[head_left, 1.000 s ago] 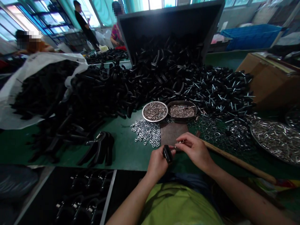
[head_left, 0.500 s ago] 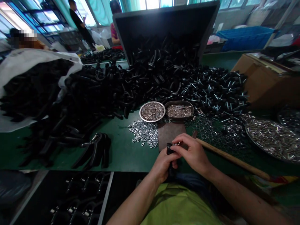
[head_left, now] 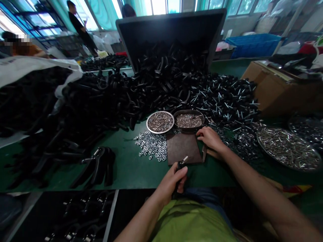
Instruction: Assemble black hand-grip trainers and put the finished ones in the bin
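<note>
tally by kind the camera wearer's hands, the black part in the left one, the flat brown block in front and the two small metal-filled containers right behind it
Hands: 2 (left hand, right hand)
Black part: 1
Flat brown block: 1
Small containers: 2 (round dish, oval tin)
Total: 6

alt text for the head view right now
A person's left hand holds a black part with a metal coil sticking out; the right hand is near an oval tin of metal bits. Black pieces crowd a green table.
</note>
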Demonstrator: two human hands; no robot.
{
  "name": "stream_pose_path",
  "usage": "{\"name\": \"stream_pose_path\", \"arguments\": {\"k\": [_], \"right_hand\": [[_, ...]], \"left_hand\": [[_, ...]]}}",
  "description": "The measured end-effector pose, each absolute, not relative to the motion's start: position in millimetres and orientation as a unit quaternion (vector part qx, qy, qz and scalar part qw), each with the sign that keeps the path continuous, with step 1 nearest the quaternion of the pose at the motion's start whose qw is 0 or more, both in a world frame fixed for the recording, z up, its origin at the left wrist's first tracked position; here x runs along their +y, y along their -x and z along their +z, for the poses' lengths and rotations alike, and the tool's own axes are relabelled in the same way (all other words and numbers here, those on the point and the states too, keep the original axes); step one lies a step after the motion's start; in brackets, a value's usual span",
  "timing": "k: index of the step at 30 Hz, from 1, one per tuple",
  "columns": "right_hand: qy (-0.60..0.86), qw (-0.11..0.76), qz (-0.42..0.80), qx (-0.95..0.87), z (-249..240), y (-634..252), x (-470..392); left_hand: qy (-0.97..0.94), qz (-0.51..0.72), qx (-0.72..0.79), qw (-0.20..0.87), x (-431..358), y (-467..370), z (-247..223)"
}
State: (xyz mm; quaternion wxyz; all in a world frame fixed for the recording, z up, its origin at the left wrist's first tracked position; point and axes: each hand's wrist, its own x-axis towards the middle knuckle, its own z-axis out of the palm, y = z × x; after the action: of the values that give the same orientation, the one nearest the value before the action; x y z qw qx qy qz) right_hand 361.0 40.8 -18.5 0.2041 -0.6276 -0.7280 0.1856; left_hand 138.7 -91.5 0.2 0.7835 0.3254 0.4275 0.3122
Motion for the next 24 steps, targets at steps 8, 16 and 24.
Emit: {"name": "stream_pose_path", "arguments": {"k": [8, 16, 24], "right_hand": [[0.598, 0.246, 0.234, -0.726, -13, -353, 32], [0.487, 0.31, 0.47, -0.668, 29, -286, -46], [0.508, 0.323, 0.432, -0.671, 16, -283, -49]], "left_hand": [[-0.319, 0.355, 0.477, 0.738, -76, -133, -8], [-0.217, 0.354, 0.417, 0.808, -68, -147, -2], [-0.32, 0.349, 0.478, 0.74, -75, -150, -3]]}}
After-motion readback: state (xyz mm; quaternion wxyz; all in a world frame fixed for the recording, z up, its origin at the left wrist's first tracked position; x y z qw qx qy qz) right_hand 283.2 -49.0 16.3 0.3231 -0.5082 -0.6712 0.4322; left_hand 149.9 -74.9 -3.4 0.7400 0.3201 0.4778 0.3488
